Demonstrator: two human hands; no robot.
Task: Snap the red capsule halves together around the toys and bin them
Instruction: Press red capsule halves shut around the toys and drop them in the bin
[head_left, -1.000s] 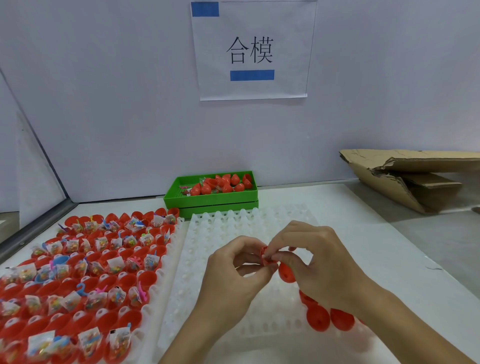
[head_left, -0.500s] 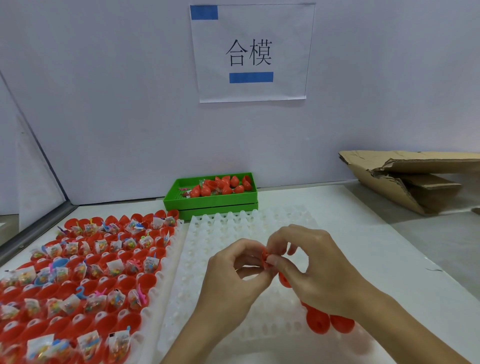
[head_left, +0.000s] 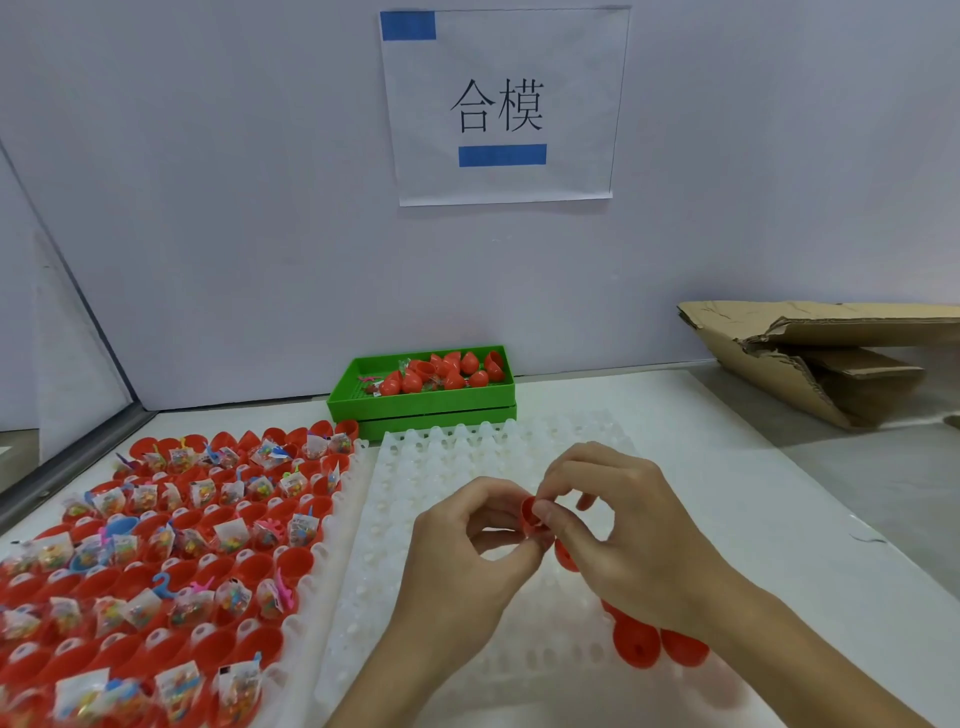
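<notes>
White desk (head_left: 727, 467), grey wall, paper sign (head_left: 504, 104); both hands' fingers (head_left: 545, 512) pinch red capsule half (head_left: 530, 514), possibly two.

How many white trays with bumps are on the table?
2. One white tray on the left holds red cups with toy packets; the other, mostly bare, lies in the middle under the hands. More could be hidden out of view.

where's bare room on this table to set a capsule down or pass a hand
Bare tabletop lies between the green bin, the white tray and the cardboard, continuing down the white tray's right edge. That tray's far cups are empty too. Crowded: the left tray, packed with red halves and toys, and the spot where both hands pinch a capsule.
</notes>
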